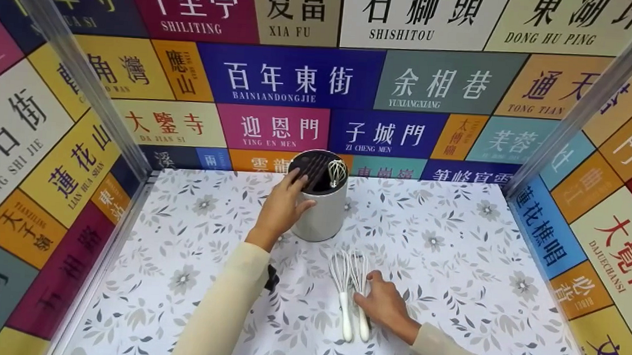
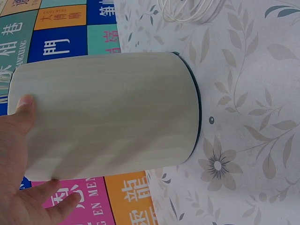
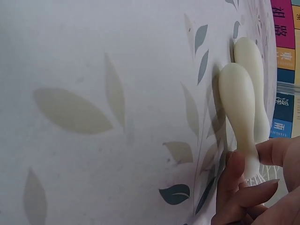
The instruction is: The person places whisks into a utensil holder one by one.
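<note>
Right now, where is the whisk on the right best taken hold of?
Probably by the handle of that whisk, at its slim neck, coming from the right: the handle swells toward its end, and the other whisk lies close on the left. The right hand pinches there.

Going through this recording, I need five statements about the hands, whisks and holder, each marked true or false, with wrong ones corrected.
1. The left hand touches the holder. True.
2. The holder lies on its side. False: it stands upright on the table.
3. The right hand grips a whisk. True.
4. Both whisks beside that hand have black handles. False: their handles are white.
5. The other whisk is inside the holder. False: it lies on the table.
</note>
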The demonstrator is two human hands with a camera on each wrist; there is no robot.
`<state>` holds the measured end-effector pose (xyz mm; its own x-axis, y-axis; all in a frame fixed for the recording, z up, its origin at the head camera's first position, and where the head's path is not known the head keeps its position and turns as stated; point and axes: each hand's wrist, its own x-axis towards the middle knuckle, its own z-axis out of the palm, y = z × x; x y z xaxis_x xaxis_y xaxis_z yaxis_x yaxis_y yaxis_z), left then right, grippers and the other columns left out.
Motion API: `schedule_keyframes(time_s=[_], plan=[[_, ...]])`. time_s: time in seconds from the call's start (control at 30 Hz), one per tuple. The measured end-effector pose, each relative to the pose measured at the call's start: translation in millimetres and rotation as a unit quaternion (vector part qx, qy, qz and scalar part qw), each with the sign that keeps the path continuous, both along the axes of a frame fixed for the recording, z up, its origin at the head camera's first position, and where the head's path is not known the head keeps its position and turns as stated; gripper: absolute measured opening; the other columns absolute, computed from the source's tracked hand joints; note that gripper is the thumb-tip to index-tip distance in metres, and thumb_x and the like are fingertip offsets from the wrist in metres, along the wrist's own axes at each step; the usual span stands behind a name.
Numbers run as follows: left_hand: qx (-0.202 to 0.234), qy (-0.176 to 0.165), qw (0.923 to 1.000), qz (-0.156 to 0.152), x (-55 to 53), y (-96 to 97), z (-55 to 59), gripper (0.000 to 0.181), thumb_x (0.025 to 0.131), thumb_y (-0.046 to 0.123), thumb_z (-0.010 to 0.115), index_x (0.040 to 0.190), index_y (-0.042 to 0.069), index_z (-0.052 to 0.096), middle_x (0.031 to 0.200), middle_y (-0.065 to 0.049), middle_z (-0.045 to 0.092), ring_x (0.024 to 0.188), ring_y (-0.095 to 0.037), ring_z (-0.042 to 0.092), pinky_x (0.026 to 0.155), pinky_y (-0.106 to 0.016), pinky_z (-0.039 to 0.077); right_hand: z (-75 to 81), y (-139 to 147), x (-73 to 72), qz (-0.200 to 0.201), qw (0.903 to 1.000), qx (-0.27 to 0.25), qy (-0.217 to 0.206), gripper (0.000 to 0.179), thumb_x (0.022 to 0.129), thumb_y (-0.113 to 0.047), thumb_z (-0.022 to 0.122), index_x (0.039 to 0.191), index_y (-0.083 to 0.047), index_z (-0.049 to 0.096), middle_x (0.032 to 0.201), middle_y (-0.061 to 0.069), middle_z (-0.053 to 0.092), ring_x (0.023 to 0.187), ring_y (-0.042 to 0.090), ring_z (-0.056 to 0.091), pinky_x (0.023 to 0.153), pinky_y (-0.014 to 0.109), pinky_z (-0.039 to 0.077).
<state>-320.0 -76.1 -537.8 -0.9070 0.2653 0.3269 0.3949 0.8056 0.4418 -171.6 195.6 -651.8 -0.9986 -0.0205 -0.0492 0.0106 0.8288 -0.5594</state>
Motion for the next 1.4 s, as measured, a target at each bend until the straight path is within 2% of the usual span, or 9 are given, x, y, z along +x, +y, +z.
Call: schedule_keyframes(time_s=[0.27, 0.5, 0.83, 0.97, 1.2, 1.4], plan=[[-0.001, 0.001, 1.0, 0.0, 0.5, 0.1, 0.6, 0.066, 0.096, 0.043, 0.069, 0.151, 0.01, 0.052, 0.162, -0.014, 0.039, 0.137, -0.04, 0.052, 0.117, -0.052, 0.041, 4.0, 4.1, -1.3, 0.01, 0.9999, 0.001, 0.005, 0.04, 0.085, -0.025, 0.072, 0.118, -0.005, 0.061, 0.059, -0.003, 0.055, 0.05, 0.013, 0.049, 0.049, 0.033, 0.042], [-0.004, -0.015, 0.9999, 0.002, 0.9, 0.3, 1.1, 0.068, 0.096, 0.045, 0.068, 0.153, 0.012, 0.049, 0.164, -0.011, 0.036, 0.14, -0.038, 0.05, 0.119, -0.05, 0.04, 8.3, 4.6, -2.0, 0.008, 0.9999, -0.006, 0.005, 0.04, 0.085, -0.024, 0.071, 0.119, -0.005, 0.061, 0.059, -0.004, 0.055, 0.051, 0.013, 0.049, 0.05, 0.033, 0.042], [-0.004, -0.014, 0.9999, 0.004, 0.7, 0.4, 0.8, 0.067, 0.096, 0.045, 0.068, 0.152, 0.012, 0.05, 0.164, -0.01, 0.036, 0.14, -0.037, 0.05, 0.118, -0.05, 0.04, 17.7, 6.3, -5.9, 0.005, 0.9993, -0.035, 0.012, 0.043, 0.087, -0.021, 0.07, 0.124, -0.003, 0.058, 0.057, -0.006, 0.055, 0.046, 0.011, 0.049, 0.047, 0.03, 0.041], [-0.005, -0.001, 1.0, 0.002, 0.6, 0.1, 0.6, 0.067, 0.096, 0.045, 0.068, 0.151, 0.011, 0.051, 0.163, -0.012, 0.038, 0.138, -0.039, 0.051, 0.117, -0.051, 0.041, 22.2, 7.1, -8.8, 0.002, 0.9987, -0.048, 0.02, 0.046, 0.088, -0.022, 0.072, 0.127, -0.003, 0.057, 0.059, -0.008, 0.058, 0.048, 0.009, 0.051, 0.05, 0.029, 0.043], [-0.008, 0.004, 1.0, 0.001, 0.8, 0.1, 0.3, 0.066, 0.096, 0.043, 0.069, 0.151, 0.01, 0.051, 0.162, -0.014, 0.039, 0.137, -0.04, 0.052, 0.116, -0.052, 0.042, 35.9, 9.3, -19.5, -0.007, 0.9966, -0.075, 0.036, 0.051, 0.087, -0.024, 0.072, 0.132, -0.007, 0.054, 0.066, -0.009, 0.066, 0.052, 0.008, 0.057, 0.054, 0.031, 0.049], [-0.005, 0.001, 1.0, 0.003, 0.2, 0.2, 0.0, 0.065, 0.096, 0.042, 0.069, 0.151, 0.011, 0.052, 0.162, -0.013, 0.039, 0.136, -0.041, 0.053, 0.116, -0.052, 0.042, 50.9, 12.1, -33.3, -0.007, 0.9941, -0.101, 0.037, 0.051, 0.087, -0.023, 0.071, 0.132, -0.007, 0.051, 0.069, -0.004, 0.069, 0.052, 0.011, 0.058, 0.051, 0.029, 0.048]])
